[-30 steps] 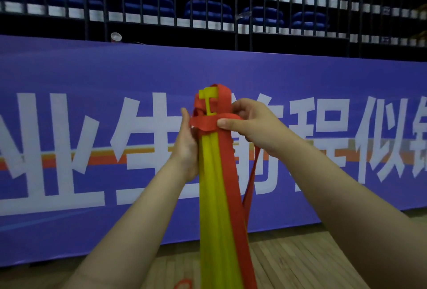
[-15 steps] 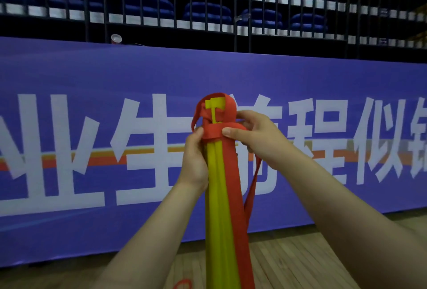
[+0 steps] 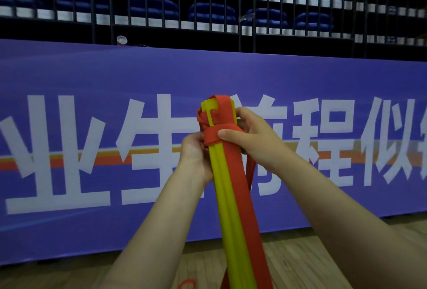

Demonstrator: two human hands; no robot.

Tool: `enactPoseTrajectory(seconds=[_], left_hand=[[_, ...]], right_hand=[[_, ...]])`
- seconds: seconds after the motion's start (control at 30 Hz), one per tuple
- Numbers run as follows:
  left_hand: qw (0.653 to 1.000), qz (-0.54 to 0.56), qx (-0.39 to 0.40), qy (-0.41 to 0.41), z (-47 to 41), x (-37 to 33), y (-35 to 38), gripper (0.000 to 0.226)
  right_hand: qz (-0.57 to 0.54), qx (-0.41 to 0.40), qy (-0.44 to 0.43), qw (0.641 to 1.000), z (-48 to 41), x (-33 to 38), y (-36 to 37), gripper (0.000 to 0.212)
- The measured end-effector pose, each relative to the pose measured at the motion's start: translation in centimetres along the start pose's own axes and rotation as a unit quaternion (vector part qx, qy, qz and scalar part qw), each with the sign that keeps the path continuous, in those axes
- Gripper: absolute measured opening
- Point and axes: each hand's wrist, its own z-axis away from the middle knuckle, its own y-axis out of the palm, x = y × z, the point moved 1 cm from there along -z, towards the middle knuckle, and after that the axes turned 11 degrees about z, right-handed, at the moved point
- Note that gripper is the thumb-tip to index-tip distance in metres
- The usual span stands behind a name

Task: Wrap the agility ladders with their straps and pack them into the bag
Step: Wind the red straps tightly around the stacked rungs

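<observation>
A bundle of yellow agility ladder rungs [image 3: 227,207] stands upright in front of me, with a red strap [image 3: 240,180] running down its right side and wound around its top end. My left hand [image 3: 194,152] grips the bundle from the left just under the wrap. My right hand [image 3: 251,133] holds the top from the right, its thumb pressing the red strap band across the rungs. A loose length of strap [image 3: 250,170] hangs behind my right wrist. No bag is in view.
A purple banner [image 3: 92,126] with large white characters stands close ahead on the wooden floor [image 3: 300,261]. Above it are black railings and rows of blue seats [image 3: 152,6]. A bit of red strap [image 3: 187,284] lies on the floor at the bottom edge.
The bundle and both hands have shifted slightly right and lower. The red strap band now sits tighter across the rungs under my right thumb, and my left hand has closed in beside it.
</observation>
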Motion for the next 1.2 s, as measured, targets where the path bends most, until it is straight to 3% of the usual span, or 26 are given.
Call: enactPoseTrajectory(seconds=[0.07, 0.13, 0.27, 0.33, 0.4, 0.53, 0.67, 0.77, 0.87, 0.9, 1.0, 1.07, 1.2], left_hand=[[0.998, 0.054, 0.028, 0.009, -0.1, -0.8, -0.3, 0.029], [0.991, 0.062, 0.073, 0.088, -0.4, -1.2, -0.4, 0.025], [0.937, -0.069, 0.085, 0.333, -0.1, -1.3, -0.5, 0.009], [0.916, -0.091, 0.1, 0.378, 0.3, -1.9, -0.2, 0.006], [0.914, -0.109, 0.13, 0.369, 0.5, -2.5, 0.4, 0.009], [0.883, -0.251, 0.106, 0.383, 0.2, -3.5, 1.7, 0.02], [0.87, -0.359, 0.104, 0.323, 0.2, -3.1, 1.8, 0.019], [0.877, -0.341, 0.11, 0.321, 1.3, -1.9, 0.6, 0.015], [0.924, -0.236, 0.143, 0.263, 2.9, 0.2, -0.4, 0.028], [0.923, -0.238, 0.15, 0.261, 3.4, 1.2, -0.3, 0.037], [0.873, -0.342, 0.105, 0.332, 3.6, 3.1, 0.3, 0.061], [0.883, -0.315, 0.08, 0.338, 3.1, 3.0, 0.5, 0.062], [0.895, -0.256, 0.088, 0.355, 2.4, 2.6, -0.3, 0.049]], right_hand=[[-0.019, -0.014, -0.01, 1.0, 0.1, -0.1, 0.1, 0.04], [-0.042, -0.02, -0.023, 0.999, 0.3, -0.2, 0.3, 0.04], [-0.092, -0.022, -0.035, 0.995, 0.8, 0.0, 0.2, 0.038], [-0.114, -0.018, -0.043, 0.992, 1.1, 0.3, 0.0, 0.036], [-0.123, -0.013, -0.053, 0.991, 1.3, 0.2, 0.1, 0.034], [-0.138, -0.015, -0.053, 0.989, 1.6, -0.4, 0.3, 0.032], [-0.172, -0.03, -0.047, 0.984, 1.6, -0.7, 0.2, 0.029], [-0.167, -0.075, -0.037, 0.982, 1.3, -0.9, 0.1, 0.029], [-0.157, -0.11, -0.021, 0.981, 0.8, -0.8, -0.1, 0.034], [-0.157, -0.121, -0.019, 0.98, 0.6, -0.7, -0.1, 0.034], [-0.12, -0.15, -0.025, 0.981, 0.1, -0.2, 0.5, 0.032], [-0.043, -0.167, -0.034, 0.984, -0.2, 0.3, 0.8, 0.03], [-0.012, -0.071, -0.053, 0.996, -0.1, 1.2, -0.2, 0.026]])
